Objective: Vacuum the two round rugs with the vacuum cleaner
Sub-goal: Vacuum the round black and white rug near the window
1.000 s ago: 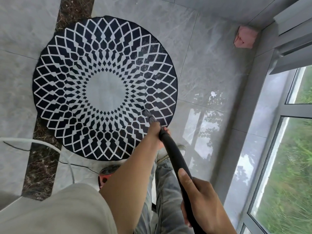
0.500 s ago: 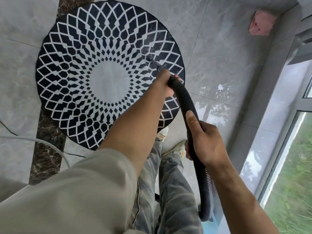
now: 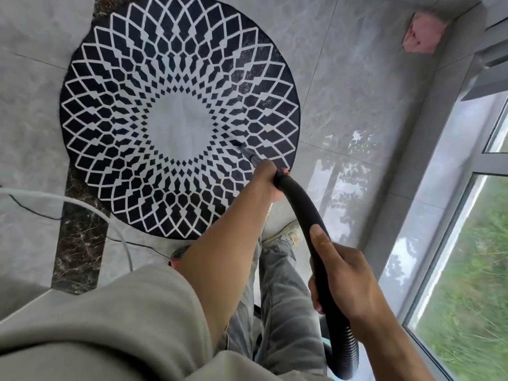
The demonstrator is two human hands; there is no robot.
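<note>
- L hand point(image 3: 265, 182) wraps hose point(image 3: 299, 204) at rug point(image 3: 110, 78) edge; R hand point(image 3: 349, 281) wraps it farther back.
- Nozzle point(image 3: 247, 151) points to rug's middle; L hand nearer.

This looks like a room in a home, at a glazed corner. The glossy grey tiled floor point(image 3: 357, 78) is inlaid with a dark marble strip point(image 3: 79, 243) and carries a round black-and-white patterned rug point(image 3: 178, 125). A tall window point(image 3: 481, 243) reaches down to the floor, with grass point(image 3: 467, 312) outside.
</note>
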